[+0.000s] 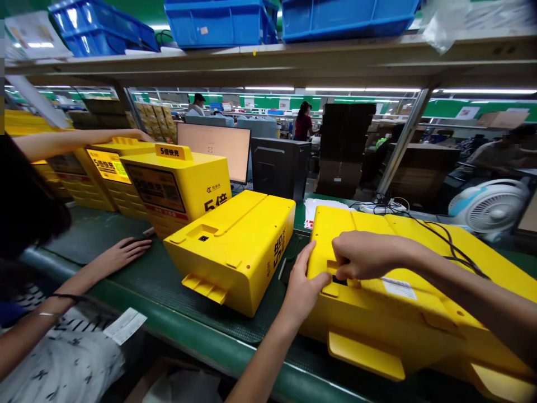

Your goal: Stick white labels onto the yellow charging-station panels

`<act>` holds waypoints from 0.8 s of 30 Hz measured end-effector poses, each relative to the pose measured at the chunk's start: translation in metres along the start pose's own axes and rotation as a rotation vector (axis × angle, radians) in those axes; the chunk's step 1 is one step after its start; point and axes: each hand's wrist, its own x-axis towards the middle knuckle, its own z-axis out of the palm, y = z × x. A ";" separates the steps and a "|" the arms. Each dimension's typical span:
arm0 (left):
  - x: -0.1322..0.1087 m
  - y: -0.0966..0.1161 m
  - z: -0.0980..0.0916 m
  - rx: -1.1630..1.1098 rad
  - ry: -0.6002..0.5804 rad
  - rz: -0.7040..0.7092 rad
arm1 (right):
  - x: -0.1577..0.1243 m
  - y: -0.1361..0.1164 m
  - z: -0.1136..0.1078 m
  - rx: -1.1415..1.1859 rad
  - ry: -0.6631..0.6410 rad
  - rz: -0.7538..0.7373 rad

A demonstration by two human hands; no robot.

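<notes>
A yellow boxy case (335, 224) lies on the green conveyor belt at the right. My left hand (302, 282) clasps its near left corner, the fingers along the side and the thumb on top beside a recess. My right hand (363, 254) is closed, its fingertips at this recess, where a dark socket (339, 281) partly shows. Whatever the right fingers pinch is hidden. A white label (399, 287) sits on the case close to the right wrist. Left of my hands lies another yellow case (247, 224), with a small black socket (203, 238) in its recess.
Upright yellow cases (188, 179) stand further left, where a co-worker's hand (126, 252) lies on the belt. Behind are a monitor (213, 148) and a black computer tower (279, 162). Black cables (453, 240) cross the right-hand cases. Blue bins (222, 25) fill the overhead shelf.
</notes>
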 end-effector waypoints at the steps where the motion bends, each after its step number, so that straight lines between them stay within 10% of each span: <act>1: 0.000 0.000 0.000 0.000 -0.002 -0.006 | 0.000 0.000 -0.001 0.003 -0.011 0.009; 24: 0.004 -0.007 -0.008 -0.142 -0.079 -0.061 | 0.009 -0.007 0.016 0.084 0.115 -0.017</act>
